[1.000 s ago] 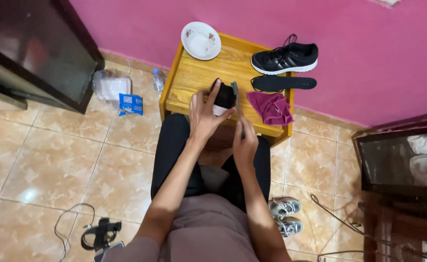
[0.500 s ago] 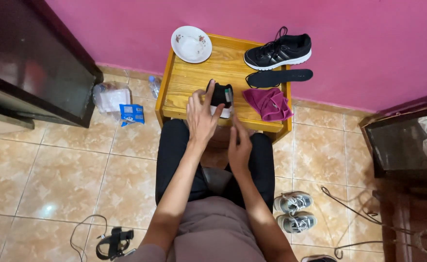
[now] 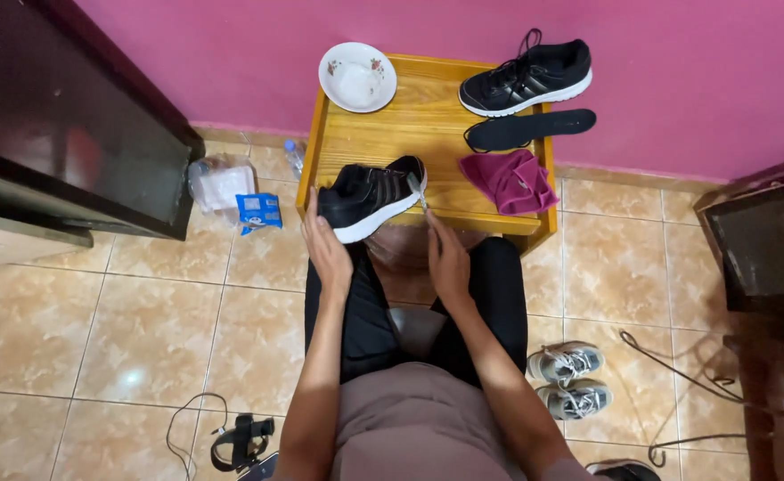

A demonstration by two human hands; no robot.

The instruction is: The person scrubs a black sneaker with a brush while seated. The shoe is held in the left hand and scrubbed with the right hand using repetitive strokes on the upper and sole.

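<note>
Right now the left hand [image 3: 328, 252] is cupping the heel of a black sneaker [image 3: 370, 198] at the front edge of the wooden table [image 3: 428, 125], fingers together against it; the right hand [image 3: 445, 260] is pinching a small pale tool [image 3: 417, 189] at the toe; bracing the shoe firmly is helping, I judge; its mate [image 3: 526, 77] and a loose insole [image 3: 530, 129] are lying at the far right corner.

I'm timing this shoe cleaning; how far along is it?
Looks done: one black shoe sits aside on the table, its insole out. In hand: the left hand steadies the second shoe while the right hand works its heel with a small tool. Left: finishing it.
</note>
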